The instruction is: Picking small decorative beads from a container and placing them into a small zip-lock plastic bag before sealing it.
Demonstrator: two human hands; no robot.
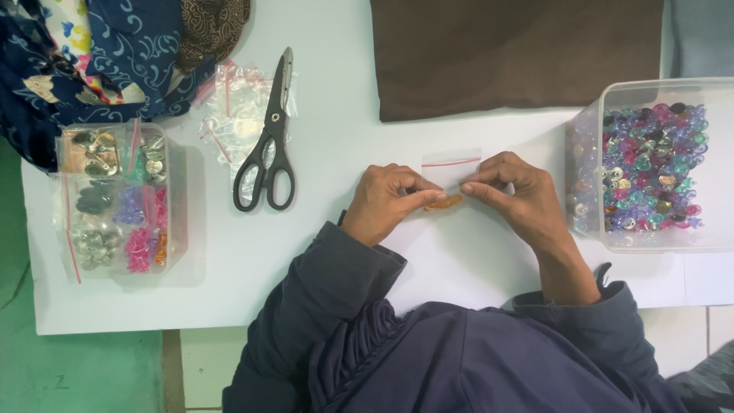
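My left hand (386, 203) and my right hand (512, 195) meet over the white table (329, 252), both pinching a small clear zip bag (451, 164) with a red strip along its top. Several small orange pieces (444, 203) sit at the bag's lower edge, between my fingertips. Both hands hold the bag just above the tabletop.
Black-handled scissors (267, 145) lie left of my hands, beside a heap of empty clear zip bags (233, 115). A clear box of bagged buttons (118, 199) stands at the left, a clear tub of mixed coloured buttons (650, 168) at the right. Brown cloth (516, 53) and patterned blue cloth (115, 53) lie at the back.
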